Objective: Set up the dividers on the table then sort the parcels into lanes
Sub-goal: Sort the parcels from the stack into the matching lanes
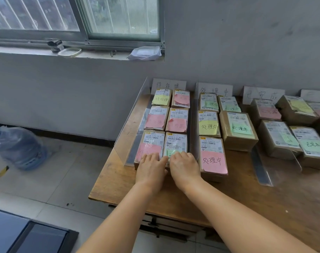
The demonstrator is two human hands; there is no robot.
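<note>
Both hands lie flat, fingers straight: left hand [150, 168] on the pink-noted parcel [151, 147], right hand [184, 166] on the green-noted parcel [175, 146]; clear plastic divider [130, 123] stands left, cardboard boxes beyond

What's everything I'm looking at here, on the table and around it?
Brown cardboard parcels with pink, yellow or green sticky notes: at least sixteen, sorted in lanes on the table.
Clear plastic dividers: several, upright between lanes.
White handwritten paper signs: four, against the wall behind the lanes.
Wooden table: one, brown.
Blue plastic water jug: one, on the floor, left.
White plastic pouch: one, on the windowsill.
Left hand: fingers flat on the nearest pink-note parcel.
Right hand: fingers flat on the nearest green-note parcel.
</note>
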